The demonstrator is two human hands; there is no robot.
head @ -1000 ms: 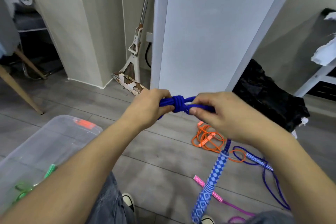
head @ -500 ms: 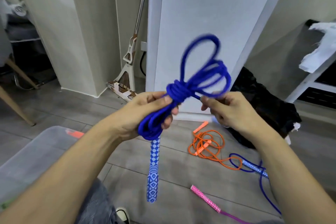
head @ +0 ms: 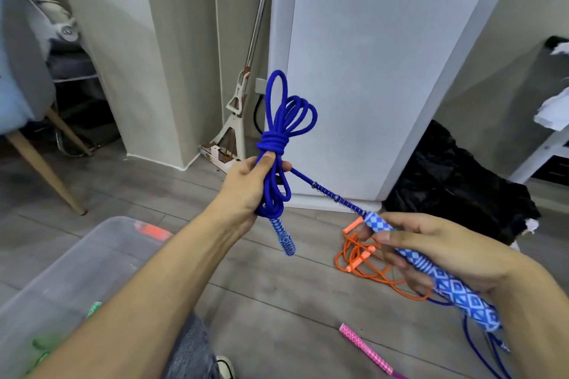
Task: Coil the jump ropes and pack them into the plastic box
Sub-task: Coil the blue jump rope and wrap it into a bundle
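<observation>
Above grey plank floor (head: 277,301) near a white fridge (head: 369,71), both hands' fingers (head: 397,237) grip the blue jump rope (head: 277,144).

Centre of frame: left hand (head: 246,191) grips the coiled blue jump rope (head: 278,144) below its wrapped knot — loops upright. Lower right: right hand (head: 431,252) holds one patterned handle (head: 431,274). Plastic box (head: 70,268) at lower left.

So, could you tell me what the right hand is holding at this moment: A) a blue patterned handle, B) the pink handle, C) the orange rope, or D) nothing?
A: the right hand grips a blue patterned handle, while the orange rope and pink handle lie on the floor.
</observation>
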